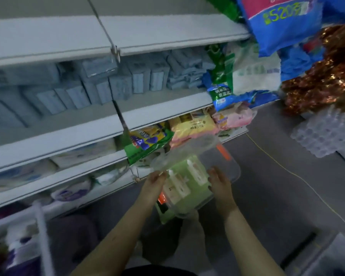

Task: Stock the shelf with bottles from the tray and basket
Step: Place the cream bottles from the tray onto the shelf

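Observation:
A clear plastic bin (225, 166) with orange latches stands on the grey floor below me, with a pale green tray (197, 194) in it. Several white bottles (195, 172) lie in the tray. My left hand (155, 186) reaches into the bin's left side, and its fingertips touch a white bottle (174, 185); motion blur hides whether they grip it. My right hand (220, 184) rests on the right part of the green tray, fingers fairly straight. The white shelf unit (112, 126) rises to the left of the bin.
Blue boxes (100, 86) fill the middle shelf, and tissue packs (74, 192) and snack bags (149, 140) sit lower. Bagged goods (283, 26) hang at the upper right. Clear egg-type trays (325, 134) are stacked right. A yellow cord (287, 168) crosses the floor.

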